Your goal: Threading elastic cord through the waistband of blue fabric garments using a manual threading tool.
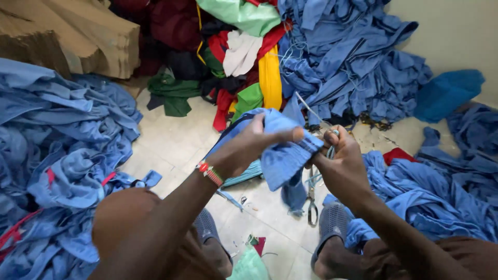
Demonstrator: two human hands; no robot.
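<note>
My left hand (249, 146) pinches the top of a blue garment piece (282, 155) that hangs in front of me, thumb stretched along its upper edge. A beaded bracelet (210, 173) sits on that wrist. My right hand (340, 161) grips the same blue cloth at its right edge, fingers curled around a small metal tool and a thin thread (311, 110) running up from it. Scissors (312, 205) lie on the floor below the cloth, between my grey shoes (332, 220).
Heaps of blue garments lie at left (57, 155), at back right (353, 62) and at right (441, 192). A mixed pile of red, green, yellow and white cloth (238, 57) sits at the back, next to cardboard (67, 36). Pale tiled floor (171, 140) with scraps.
</note>
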